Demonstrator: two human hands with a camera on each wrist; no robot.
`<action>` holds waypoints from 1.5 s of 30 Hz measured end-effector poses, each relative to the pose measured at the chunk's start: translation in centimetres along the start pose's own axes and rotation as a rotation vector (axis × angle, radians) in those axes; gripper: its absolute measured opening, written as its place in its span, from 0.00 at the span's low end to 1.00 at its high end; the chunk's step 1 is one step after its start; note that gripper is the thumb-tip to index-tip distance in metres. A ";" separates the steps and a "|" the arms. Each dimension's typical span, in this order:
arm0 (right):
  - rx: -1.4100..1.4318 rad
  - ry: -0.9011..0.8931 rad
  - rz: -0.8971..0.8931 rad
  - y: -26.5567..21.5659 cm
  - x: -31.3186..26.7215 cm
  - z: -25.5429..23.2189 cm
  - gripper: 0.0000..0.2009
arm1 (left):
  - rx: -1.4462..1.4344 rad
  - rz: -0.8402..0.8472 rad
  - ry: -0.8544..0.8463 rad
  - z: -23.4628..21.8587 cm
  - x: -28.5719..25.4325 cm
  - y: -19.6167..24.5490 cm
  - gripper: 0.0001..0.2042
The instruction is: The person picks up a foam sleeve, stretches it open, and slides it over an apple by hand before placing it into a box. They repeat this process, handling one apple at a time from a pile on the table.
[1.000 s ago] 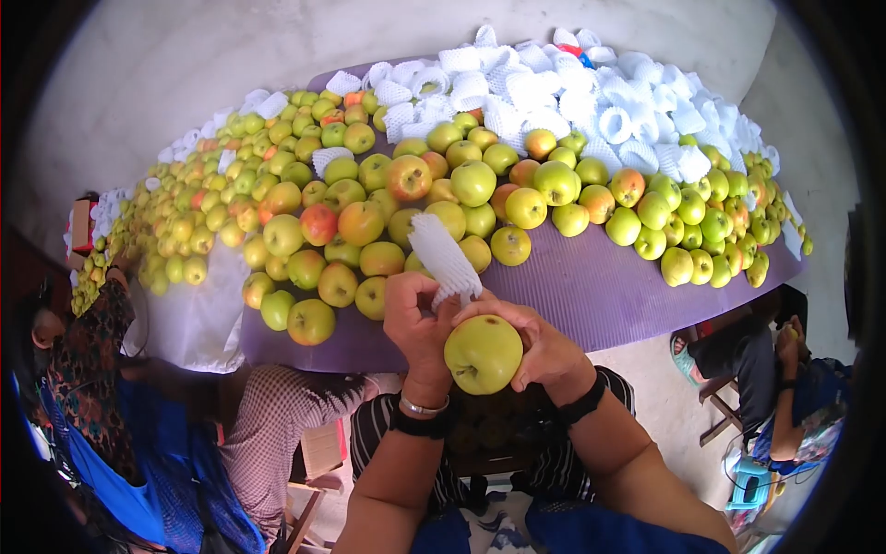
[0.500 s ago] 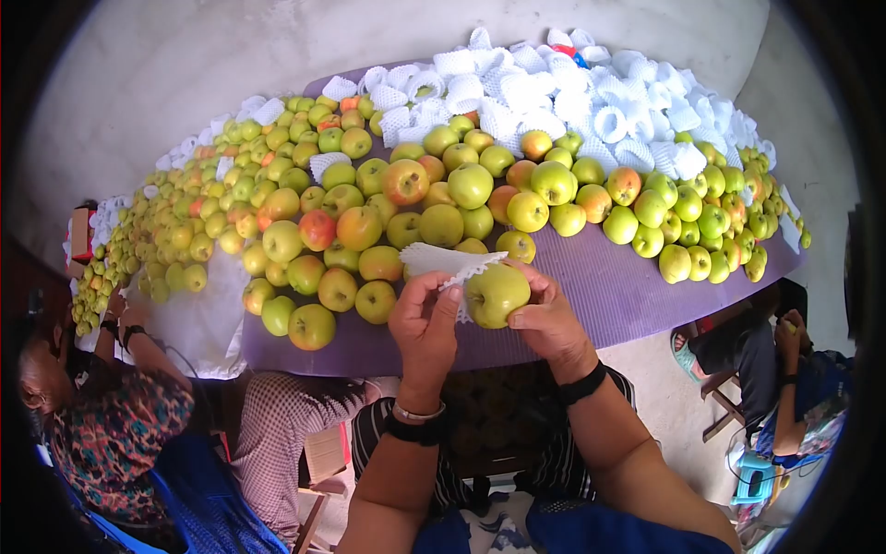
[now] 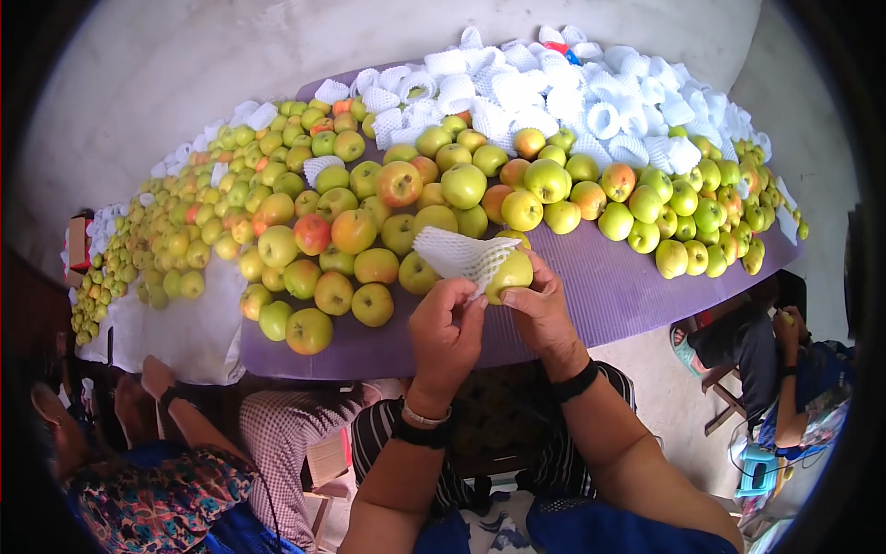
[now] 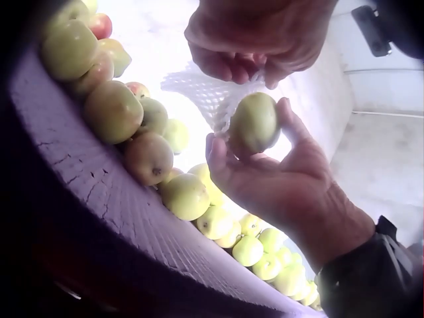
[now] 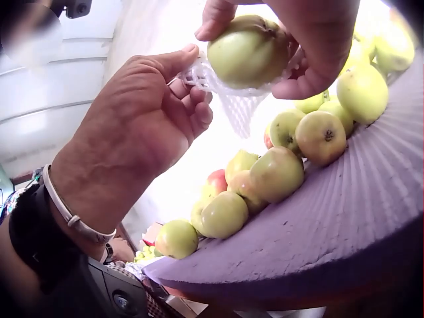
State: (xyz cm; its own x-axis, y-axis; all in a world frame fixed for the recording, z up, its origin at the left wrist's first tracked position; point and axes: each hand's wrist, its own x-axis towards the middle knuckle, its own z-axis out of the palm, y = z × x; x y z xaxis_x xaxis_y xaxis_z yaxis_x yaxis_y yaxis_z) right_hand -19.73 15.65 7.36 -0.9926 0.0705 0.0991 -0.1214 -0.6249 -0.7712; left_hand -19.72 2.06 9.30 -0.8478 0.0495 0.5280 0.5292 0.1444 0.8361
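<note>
A: In the head view, where is the apple (image 3: 513,274)?
B: Right of centre. The right hand (image 3: 549,323) grips it; the left hand (image 3: 446,334) pinches the foam net (image 3: 455,252) touching it.
A: Left wrist view?
B: Near the centre; if the right hand's hold loosens, it could slip.
A: Right wrist view?
B: Upper middle; too hard pulling might tear the foam net.

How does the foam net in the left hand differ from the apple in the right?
The foam net is white and meshed; the apple is yellow-green and smooth. The left hand pinches the net; the right hand grips the apple. Both are hand-held.
</note>
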 end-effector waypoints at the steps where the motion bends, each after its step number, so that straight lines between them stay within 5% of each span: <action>1: 0.000 0.000 -0.001 0.0 0.0 0.0 0.30 | -0.017 -0.028 -0.030 0.0 -0.1 0.1 0.04; 4: -0.084 0.041 0.003 0.2 0.0 -0.1 0.31 | -0.037 -0.025 0.000 0.4 -0.2 -0.2 0.04; 6: -0.644 0.019 -0.270 1.0 0.2 -0.8 0.32 | -0.039 0.005 0.060 0.4 -0.1 -0.3 0.04; 9: -0.883 -0.006 -0.462 1.2 0.2 -0.4 0.33 | -0.036 0.018 0.126 0.2 0.1 -0.2 0.04; 12: -0.778 0.044 -0.368 1.0 0.6 -0.3 0.31 | 0.153 0.274 0.008 -0.2 0.3 -0.1 0.05; 16: -0.661 0.161 -0.310 1.4 0.9 -1.0 0.29 | 0.154 0.228 -0.057 0.2 0.2 0.4 0.06; 21: -1.228 0.162 -0.634 0.1 0.3 0.2 0.33 | 0.070 0.100 -0.070 0.7 -0.4 -0.8 0.12; 23: -1.249 0.134 -0.700 0.2 0.3 0.6 0.34 | -0.280 -0.209 -0.059 1.0 -0.6 -1.1 0.17; 24: -1.270 0.108 -0.769 0.2 0.3 0.8 0.34 | -0.279 -0.209 -0.058 1.2 -0.5 -1.0 0.17; 31: -1.085 -0.075 -0.648 -1.3 -0.2 1.1 0.34 | -0.641 -0.303 0.014 0.3 0.4 -1.8 0.24; 33: -0.571 -0.048 -0.439 -0.5 0.0 0.4 0.30 | -0.752 -0.387 0.008 0.2 0.5 -1.9 0.25; 35: -0.508 -0.082 -0.421 -0.3 0.1 0.0 0.27 | -0.928 -0.448 0.008 0.4 0.4 -1.4 0.24; 45: -0.376 -0.062 -0.365 0.0 0.1 -0.3 0.15 | -0.914 -0.388 0.059 1.0 -0.1 -1.9 0.25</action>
State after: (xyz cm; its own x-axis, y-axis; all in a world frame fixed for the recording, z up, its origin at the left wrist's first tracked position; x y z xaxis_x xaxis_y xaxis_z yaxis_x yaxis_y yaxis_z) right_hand -19.80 15.93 7.17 -0.8843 0.1783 0.4315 -0.4646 -0.2456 -0.8508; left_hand -20.67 2.79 7.52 -0.9779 0.1077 0.1791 0.0596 -0.6778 0.7328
